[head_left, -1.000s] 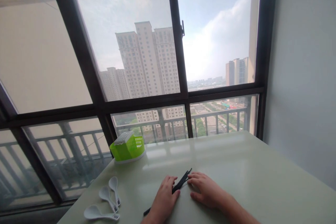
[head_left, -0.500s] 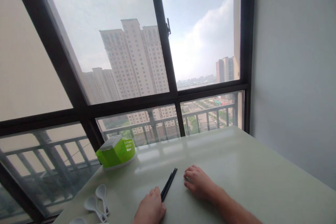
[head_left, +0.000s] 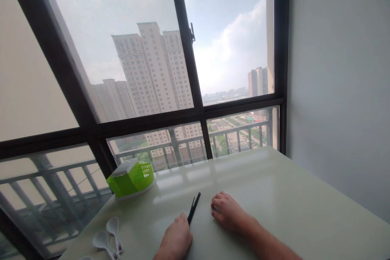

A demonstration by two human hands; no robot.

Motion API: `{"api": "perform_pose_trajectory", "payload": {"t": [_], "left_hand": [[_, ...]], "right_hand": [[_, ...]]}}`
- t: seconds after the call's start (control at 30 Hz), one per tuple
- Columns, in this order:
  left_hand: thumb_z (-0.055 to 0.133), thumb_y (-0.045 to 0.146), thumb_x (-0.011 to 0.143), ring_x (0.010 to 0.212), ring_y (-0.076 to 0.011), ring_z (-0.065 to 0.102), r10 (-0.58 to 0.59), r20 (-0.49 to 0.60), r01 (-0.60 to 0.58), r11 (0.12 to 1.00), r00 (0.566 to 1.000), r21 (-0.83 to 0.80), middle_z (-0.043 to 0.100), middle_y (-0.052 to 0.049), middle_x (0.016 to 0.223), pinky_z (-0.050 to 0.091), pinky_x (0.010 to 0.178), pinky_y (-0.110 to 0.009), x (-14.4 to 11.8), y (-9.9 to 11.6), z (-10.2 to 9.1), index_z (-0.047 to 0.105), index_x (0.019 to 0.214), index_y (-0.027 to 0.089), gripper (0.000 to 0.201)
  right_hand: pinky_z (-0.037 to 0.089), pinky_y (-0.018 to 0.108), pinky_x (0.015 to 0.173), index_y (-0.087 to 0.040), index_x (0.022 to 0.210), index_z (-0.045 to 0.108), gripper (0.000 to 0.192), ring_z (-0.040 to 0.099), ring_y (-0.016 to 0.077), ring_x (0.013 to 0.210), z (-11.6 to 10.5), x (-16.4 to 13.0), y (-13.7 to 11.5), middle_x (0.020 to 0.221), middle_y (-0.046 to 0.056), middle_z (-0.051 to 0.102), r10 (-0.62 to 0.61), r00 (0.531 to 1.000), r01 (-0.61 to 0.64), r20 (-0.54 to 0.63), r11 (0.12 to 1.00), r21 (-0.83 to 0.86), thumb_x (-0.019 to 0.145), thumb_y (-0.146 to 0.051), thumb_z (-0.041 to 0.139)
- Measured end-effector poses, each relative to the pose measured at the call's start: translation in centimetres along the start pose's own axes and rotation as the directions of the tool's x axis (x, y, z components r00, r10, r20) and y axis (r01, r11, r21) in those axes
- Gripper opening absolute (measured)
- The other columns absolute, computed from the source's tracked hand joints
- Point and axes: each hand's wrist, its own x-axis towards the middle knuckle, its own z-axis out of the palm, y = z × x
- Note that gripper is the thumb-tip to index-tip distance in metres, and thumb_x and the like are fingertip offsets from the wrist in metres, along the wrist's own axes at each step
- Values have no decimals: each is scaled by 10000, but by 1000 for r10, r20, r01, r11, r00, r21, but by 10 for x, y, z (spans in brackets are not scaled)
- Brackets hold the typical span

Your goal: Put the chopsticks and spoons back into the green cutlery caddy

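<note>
A bundle of black chopsticks (head_left: 193, 207) lies on the pale green table (head_left: 274, 195), tips pointing away from me. My left hand (head_left: 176, 239) is closed over their near ends, so only the far half shows. My right hand (head_left: 227, 212) rests palm down on the table just right of the chopsticks. It holds nothing and does not touch them.
A green plastic basket (head_left: 131, 177) with a white slotted lid stands at the table's far left by the window. White soup spoons (head_left: 113, 227) lie near the left edge. A grey wall (head_left: 341, 89) bounds the table on the right, and dark window frames run along the back.
My right hand has let go of the chopsticks and now lies apart from them. My left hand has closed around their near ends and turned them to point more straight ahead.
</note>
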Motion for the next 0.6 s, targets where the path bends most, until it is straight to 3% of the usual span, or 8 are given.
{"api": "perform_pose_trajectory", "payload": {"t": [0.3,0.47,0.6], "left_hand": [[461,111,812,1064,-307,696,-25,-34,24,1000,999,-8,712,-197,1162,493,909,-375,-1,-1,1,635,1108,104,343],[446,141,829,1071,-285,670,42,-127,-45,999,991,-16,706,-161,1144,466,924,-358,-6,-8,11,621,1091,144,315],[466,116,818,1060,-261,678,75,-126,-84,994,989,-73,729,-133,1102,454,913,-328,-6,-13,9,615,1080,171,306]], "right_hand": [[386,297,1031,-196,999,737,162,574,222,1112,0,1,0,1125,67,705,-12,1000,12,-17,1000,12,889,-288,663],[392,297,1029,-193,1018,738,176,576,226,1117,-1,1,-1,1132,71,705,-7,1000,7,-9,1000,-3,901,-292,651],[397,297,1022,-195,1019,736,181,573,228,1117,-2,0,-2,1128,75,703,-13,1000,13,-14,1000,-4,908,-302,643]]}}
